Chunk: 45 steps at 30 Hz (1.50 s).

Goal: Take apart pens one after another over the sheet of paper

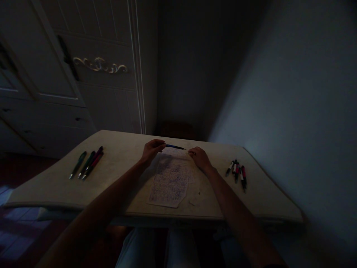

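My left hand (153,149) grips a dark blue pen (175,146) by one end, its thin tip pointing right. The pen is held over the far end of a sheet of paper (169,180) covered in dense blue scribbles. Just right of the tip is my right hand (198,156), its fingers curled together near the paper's far edge. Whatever those fingers may pinch is too small and dark to make out. On the tabletop right of the sheet lie a tiny dark bit (199,192) and a thin sliver (192,203).
Several dark pens (88,163) lie at the left of the pale table (119,149). Several pens with white and pink parts (236,169) lie at the right. A wall (301,111) borders the right side, and a cabinet (111,100) stands behind at left. The room is dim.
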{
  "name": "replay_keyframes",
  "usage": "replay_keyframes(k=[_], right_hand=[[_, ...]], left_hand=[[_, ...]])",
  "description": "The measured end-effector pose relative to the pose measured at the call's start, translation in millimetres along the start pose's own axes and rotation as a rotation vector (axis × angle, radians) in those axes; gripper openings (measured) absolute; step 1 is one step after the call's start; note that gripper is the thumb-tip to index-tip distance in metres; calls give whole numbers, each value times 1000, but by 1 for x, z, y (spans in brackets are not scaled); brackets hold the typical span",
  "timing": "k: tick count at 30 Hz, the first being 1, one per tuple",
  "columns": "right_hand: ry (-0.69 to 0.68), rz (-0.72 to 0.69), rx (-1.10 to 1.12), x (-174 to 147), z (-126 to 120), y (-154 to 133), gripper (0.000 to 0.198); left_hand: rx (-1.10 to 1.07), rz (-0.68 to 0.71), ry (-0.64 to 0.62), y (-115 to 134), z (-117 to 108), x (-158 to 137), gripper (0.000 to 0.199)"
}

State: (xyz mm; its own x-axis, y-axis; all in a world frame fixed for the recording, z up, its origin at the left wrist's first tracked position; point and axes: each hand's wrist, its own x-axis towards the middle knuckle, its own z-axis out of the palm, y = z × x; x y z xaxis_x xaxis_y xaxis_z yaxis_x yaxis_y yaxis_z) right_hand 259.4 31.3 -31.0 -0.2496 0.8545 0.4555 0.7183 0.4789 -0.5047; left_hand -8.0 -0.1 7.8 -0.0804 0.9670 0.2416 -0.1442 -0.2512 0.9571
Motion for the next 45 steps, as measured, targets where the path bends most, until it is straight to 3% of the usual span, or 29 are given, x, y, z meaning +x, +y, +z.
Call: replay_keyframes(k=[6, 11, 37, 45], right_hand=[[153, 108, 323, 2, -4, -13, 16], [177, 179, 594, 4, -3, -24, 23], [57, 282, 766, 1, -1, -34, 27], [5, 318, 773, -1, 4, -38, 28]], left_hand=[[-3, -14, 2, -6, -3, 4, 34], [-16, -11, 34, -8, -5, 5, 33], [46, 7, -39, -9, 1, 3, 34], [-64, 57, -83, -12, 3, 4, 38]])
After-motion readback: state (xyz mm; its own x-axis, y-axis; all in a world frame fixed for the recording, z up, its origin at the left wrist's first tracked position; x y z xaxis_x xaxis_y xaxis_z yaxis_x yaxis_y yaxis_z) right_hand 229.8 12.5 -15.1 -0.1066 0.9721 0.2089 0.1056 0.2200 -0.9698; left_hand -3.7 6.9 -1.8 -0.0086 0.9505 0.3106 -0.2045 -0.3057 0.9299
